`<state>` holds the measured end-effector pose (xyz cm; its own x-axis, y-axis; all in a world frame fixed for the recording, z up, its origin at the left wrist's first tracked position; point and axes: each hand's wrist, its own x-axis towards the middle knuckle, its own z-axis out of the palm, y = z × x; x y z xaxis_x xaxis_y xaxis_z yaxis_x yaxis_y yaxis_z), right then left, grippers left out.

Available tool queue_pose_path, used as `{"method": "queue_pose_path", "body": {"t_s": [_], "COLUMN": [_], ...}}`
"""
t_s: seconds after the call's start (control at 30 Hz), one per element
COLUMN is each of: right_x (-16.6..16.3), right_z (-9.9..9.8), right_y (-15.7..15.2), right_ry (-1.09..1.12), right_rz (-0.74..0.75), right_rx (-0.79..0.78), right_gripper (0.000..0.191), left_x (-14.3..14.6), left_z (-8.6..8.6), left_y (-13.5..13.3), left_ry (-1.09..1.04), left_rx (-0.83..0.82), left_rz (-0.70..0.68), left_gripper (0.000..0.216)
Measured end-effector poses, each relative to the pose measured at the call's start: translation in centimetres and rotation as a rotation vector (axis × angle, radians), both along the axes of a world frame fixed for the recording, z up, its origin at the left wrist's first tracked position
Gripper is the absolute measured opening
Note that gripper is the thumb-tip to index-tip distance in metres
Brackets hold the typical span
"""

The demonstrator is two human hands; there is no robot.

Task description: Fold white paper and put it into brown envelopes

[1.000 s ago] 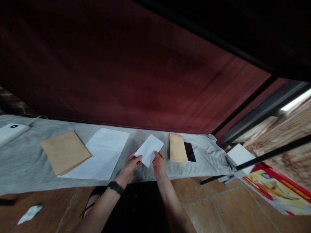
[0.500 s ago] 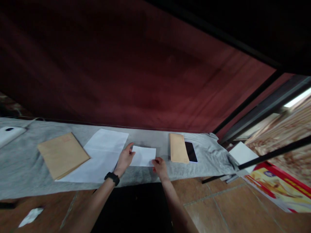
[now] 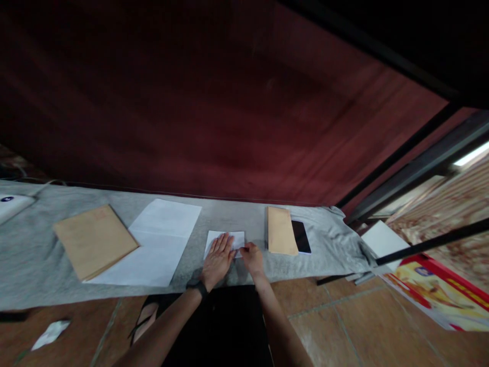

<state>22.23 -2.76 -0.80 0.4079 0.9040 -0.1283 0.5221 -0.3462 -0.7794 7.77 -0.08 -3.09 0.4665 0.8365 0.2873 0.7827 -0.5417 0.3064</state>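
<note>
A small folded sheet of white paper point(image 3: 239, 237) lies on the grey cloth in front of me. My left hand point(image 3: 218, 258), with a dark watch at the wrist, rests flat on the paper, fingers stretched out and pointing away from me. At the paper's right edge, my right hand point(image 3: 252, 259) is closed in a pinch on its near corner. The left palm and fingers hide much of the sheet's middle.
Left of my hands lie large creased white sheets point(image 3: 164, 219), partly under a stack of brown envelopes point(image 3: 95, 239). To the right, narrower brown envelopes point(image 3: 280, 232) overlap a dark phone point(image 3: 301, 237). A white device point(image 3: 15, 206) sits far left; a red-yellow box point(image 3: 439, 290) is at right.
My left hand has moved right from the paper's left edge and now lies flat across it. My right hand stays at the right edge. The view has shifted slightly.
</note>
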Motion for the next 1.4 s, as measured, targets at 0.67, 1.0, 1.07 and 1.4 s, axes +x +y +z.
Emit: {"method": "queue_pose_path", "body": {"t_s": [0.67,1.0,1.07,1.4], "right_x": [-1.7,0.5,0.8,0.9], "right_z": [-3.0,-3.3,-3.1,-2.8], "right_y": [0.4,-0.4,-0.6,-0.9], "right_ry": [-0.740,-0.795,-0.804,-0.860], "right_rz": [0.398,0.401,0.404,0.441], "right_rx": [0.201,0.165,0.153,0.110], "right_gripper": [0.052,0.053,0.053,0.052], "left_x": [-2.4,-4.7,-5.1,-0.5], "left_z": [-1.2,-1.1,-1.2,-0.2], "left_y": [0.7,1.1,1.2,-1.9], "left_ry": [0.131,0.183,0.188,0.102], "left_rx": [0.076,0.014,0.019,0.129], "left_rz": [0.071,0.185,0.195,-0.098], "left_gripper": [0.059,0.064,0.065,0.060]}}
